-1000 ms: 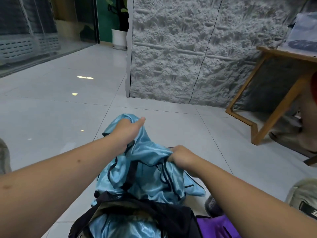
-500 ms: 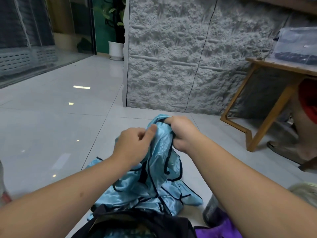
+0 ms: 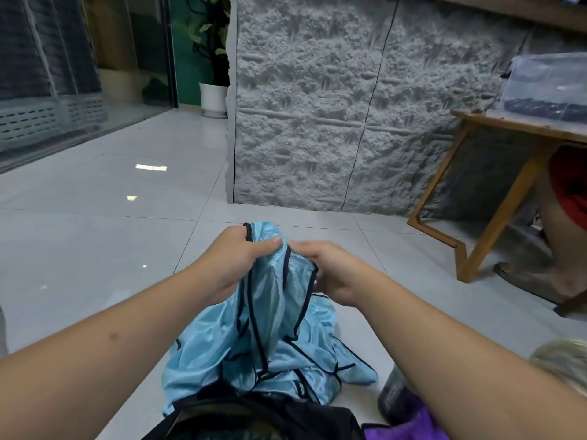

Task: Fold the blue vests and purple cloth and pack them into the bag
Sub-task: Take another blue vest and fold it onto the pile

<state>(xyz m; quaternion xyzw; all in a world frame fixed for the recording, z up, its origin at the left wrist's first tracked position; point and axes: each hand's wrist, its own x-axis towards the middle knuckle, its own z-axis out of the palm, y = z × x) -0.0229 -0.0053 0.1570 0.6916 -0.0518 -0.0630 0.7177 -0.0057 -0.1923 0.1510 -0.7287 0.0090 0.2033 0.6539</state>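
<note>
From the head camera, both arms reach forward over a pale tiled floor (image 3: 95,249). The left hand (image 3: 236,260) grips a bunched top edge of a shiny blue vest (image 3: 273,315), thumb pressed across the fabric and fingers curled behind it, holding it up off the floor. The right hand (image 3: 333,271) is just beside the left, on the far side of the same raised fold; its fingers lie against the cloth, but the fabric hides whether they pinch it, so its grip cannot be told. The vest has dark trim and hangs down from the hands into a crumpled heap on the tiles. Its lower part meets the open mouth of a black bag (image 3: 254,417) at the bottom edge of the view, where more blue fabric shows inside. A purple cloth (image 3: 409,427) lies on the floor to the right of the bag, under the right forearm. Behind stand a rough grey wall (image 3: 349,106), a wooden table (image 3: 495,198) on the right, and a potted plant (image 3: 213,90) on the left.
</note>
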